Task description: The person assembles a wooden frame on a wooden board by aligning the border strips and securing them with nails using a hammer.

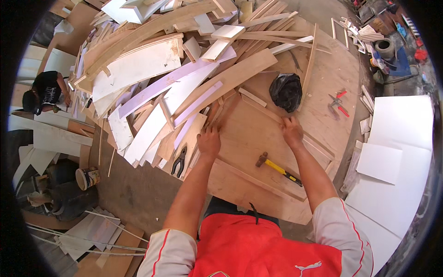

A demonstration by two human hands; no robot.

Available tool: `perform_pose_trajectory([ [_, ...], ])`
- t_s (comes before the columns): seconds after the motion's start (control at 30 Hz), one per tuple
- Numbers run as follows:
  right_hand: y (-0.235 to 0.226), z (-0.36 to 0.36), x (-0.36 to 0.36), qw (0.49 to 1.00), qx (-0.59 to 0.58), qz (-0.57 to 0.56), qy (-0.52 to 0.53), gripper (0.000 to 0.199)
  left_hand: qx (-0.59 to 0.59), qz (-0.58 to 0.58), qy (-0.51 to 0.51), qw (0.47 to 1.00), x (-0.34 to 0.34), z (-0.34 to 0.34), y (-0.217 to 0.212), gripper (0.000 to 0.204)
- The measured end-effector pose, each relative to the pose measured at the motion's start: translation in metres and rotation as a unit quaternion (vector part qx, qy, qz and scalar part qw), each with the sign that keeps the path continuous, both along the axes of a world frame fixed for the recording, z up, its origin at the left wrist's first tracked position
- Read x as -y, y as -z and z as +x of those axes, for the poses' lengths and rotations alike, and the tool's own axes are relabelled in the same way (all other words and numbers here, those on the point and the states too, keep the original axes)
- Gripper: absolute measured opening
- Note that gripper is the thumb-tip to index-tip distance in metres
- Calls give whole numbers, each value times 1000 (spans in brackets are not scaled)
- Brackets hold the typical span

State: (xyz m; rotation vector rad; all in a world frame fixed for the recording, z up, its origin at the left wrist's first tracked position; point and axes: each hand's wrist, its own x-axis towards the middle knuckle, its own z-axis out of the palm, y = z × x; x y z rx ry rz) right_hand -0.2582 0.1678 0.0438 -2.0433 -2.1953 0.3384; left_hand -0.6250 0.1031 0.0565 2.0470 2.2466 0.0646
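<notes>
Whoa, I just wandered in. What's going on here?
Someone in a red shirt has both hands on a low wooden frame on a plywood table: the left hand at its left side, the right hand at its far edge. A yellow-and-black-handled hammer lies between the forearms, and wood offcuts are heaped beyond. Another person is off to the left.

grey emblem (308,266) on red shirt (263,244), pale lettering (48,95) on black shirt (54,83), label (92,176) on bucket (81,179), words unreadable

Head-worn fisheye, facing down at hands (209,141) (291,133), near.
</notes>
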Motion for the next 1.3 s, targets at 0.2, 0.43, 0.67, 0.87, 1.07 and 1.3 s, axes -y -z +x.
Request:
perform_pose_trajectory([
  [0.2, 1, 8, -2, 1000, -28, 12, 5, 32, 12, 7, 14, 1000, 15, -11, 10, 41],
  [0.43, 5, 12, -1, 997, -64, 42, -3, 29, 44, 48, 21, 998, 18, -7, 5, 42],
  [0.67, 9, 14, 0, 998, -63, 19, 12, 27, 62, 47, 46, 996, 17, -8, 14, 41],
  [0.87, 2, 10, 0, 997, -76, 11, 23, 27, 103, 72, 33, 992, 19, -9, 21, 42],
  [1.07, -4, 9, 1, 996, -81, -8, 27, 28, 128, 52, 35, 990, 17, -9, 14, 41],
  [1.3, -4, 9, 2, 996, -82, -3, 40, 25, 137, 15, 23, 990, 17, -8, 10, 41],
])
